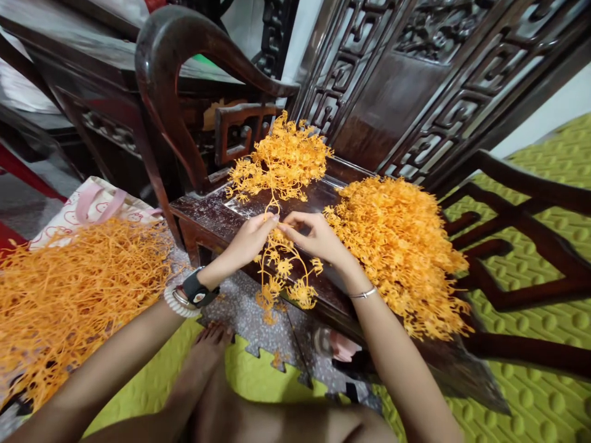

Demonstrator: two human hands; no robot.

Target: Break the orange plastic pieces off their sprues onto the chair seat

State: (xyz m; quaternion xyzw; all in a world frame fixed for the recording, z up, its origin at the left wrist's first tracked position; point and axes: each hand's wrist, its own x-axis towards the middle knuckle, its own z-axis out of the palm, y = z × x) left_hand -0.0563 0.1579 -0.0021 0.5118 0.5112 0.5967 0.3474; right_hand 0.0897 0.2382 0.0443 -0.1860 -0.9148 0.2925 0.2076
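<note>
Over the front of a dark wooden chair seat [210, 216], my left hand [253, 239] pinches an orange plastic flower sprig [283, 267] near the top of its stem. My right hand [314, 234] meets it from the right, thumb and fingertips closed on the same sprig. Its thin stems arch down below my fingers and end in spiky blossoms. Just behind my hands, a thin stem loops up towards a smaller pile of orange sprigs [290, 154]. To the right of my right forearm lies a larger, dense pile of orange plastic flowers [397, 246].
A big tangle of thin orange stems [83, 289] lies at left by a white cloth bag [95, 206] with pink handles. The curved armrest [161, 55] and carved backrest [373, 117] border the seat. Yellow-green foam mats [263, 375] cover part of the speckled floor.
</note>
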